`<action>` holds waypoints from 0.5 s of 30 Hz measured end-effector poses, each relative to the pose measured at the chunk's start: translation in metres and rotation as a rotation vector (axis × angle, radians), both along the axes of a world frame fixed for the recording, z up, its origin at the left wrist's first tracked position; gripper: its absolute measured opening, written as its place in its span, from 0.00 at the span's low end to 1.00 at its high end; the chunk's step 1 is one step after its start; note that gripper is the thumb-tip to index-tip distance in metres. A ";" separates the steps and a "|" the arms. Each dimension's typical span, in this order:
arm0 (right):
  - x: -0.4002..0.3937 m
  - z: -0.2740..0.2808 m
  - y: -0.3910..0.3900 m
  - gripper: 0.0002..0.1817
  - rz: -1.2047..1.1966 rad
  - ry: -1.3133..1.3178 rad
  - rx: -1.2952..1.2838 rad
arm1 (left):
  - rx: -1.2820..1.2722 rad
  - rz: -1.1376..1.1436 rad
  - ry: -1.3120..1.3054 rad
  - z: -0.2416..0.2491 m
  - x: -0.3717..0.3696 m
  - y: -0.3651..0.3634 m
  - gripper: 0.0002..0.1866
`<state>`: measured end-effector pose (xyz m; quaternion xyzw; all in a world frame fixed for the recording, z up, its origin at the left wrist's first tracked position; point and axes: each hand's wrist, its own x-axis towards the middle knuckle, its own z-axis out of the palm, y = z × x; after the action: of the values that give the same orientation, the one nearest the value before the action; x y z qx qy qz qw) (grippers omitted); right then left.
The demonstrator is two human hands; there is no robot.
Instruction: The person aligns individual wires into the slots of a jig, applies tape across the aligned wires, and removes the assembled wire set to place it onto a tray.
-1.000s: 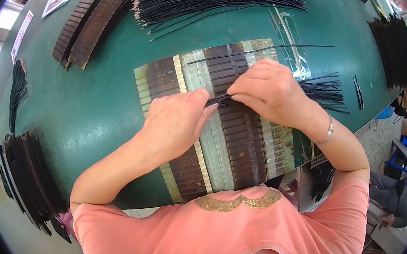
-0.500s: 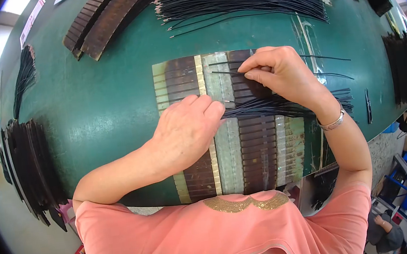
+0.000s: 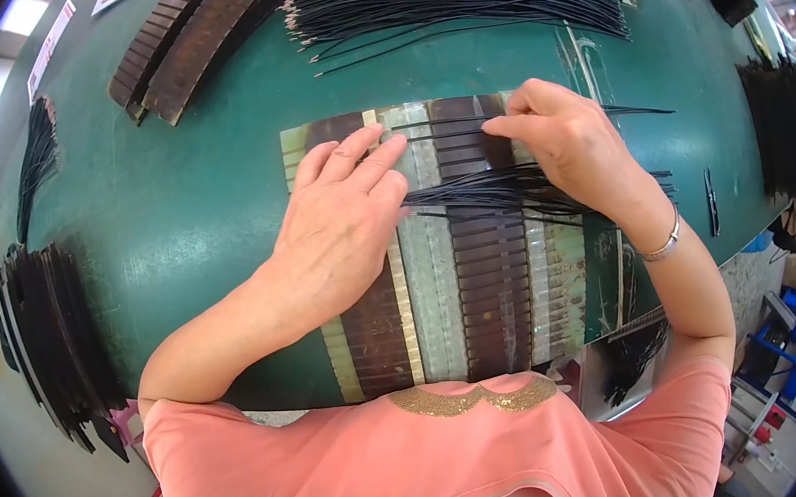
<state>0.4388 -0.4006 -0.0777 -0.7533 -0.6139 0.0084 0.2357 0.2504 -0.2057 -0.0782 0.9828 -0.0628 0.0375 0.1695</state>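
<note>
A slotted board (image 3: 495,306) with brown, pale green and clear strips lies in front of me. Two thin black wires (image 3: 443,128) run across its upper part. My right hand (image 3: 567,136) pinches the lower wire between thumb and index finger. My left hand (image 3: 341,221) lies over the board's left side, fingers spread, with fingertips at the left ends of the two wires. A bundle of black wires (image 3: 479,187) crosses the board below them, its left end under or against my left hand; whether the hand grips it is hidden.
Another large wire bundle (image 3: 459,6) lies at the back. Long brown slotted pieces (image 3: 198,41) are at the upper left. Dark stacks stand at the left edge (image 3: 55,337) and right edge (image 3: 785,126) of the green table (image 3: 191,243). A small bundle (image 3: 37,162) lies far left.
My left hand has moved up and its fingers have spread toward the wire ends. The right hand has shifted slightly right and down, and the wires now lie straighter across the board.
</note>
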 end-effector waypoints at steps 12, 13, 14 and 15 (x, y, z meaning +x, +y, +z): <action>-0.003 0.014 -0.041 0.14 -0.076 -0.275 0.033 | -0.043 0.004 -0.098 0.006 0.000 -0.008 0.09; -0.022 0.017 -0.031 0.13 -0.080 -0.137 0.113 | -0.074 0.009 -0.006 0.010 0.001 -0.011 0.08; -0.036 0.018 -0.022 0.12 -0.086 0.003 0.192 | -0.104 0.013 0.088 0.015 0.000 -0.016 0.07; -0.044 0.017 -0.016 0.10 -0.002 0.038 0.175 | -0.134 0.019 0.182 0.017 0.000 -0.020 0.07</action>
<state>0.3949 -0.4165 -0.0612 -0.7300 -0.6070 -0.0311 0.3125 0.2508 -0.2260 -0.0611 0.9692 -0.0352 -0.0462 0.2393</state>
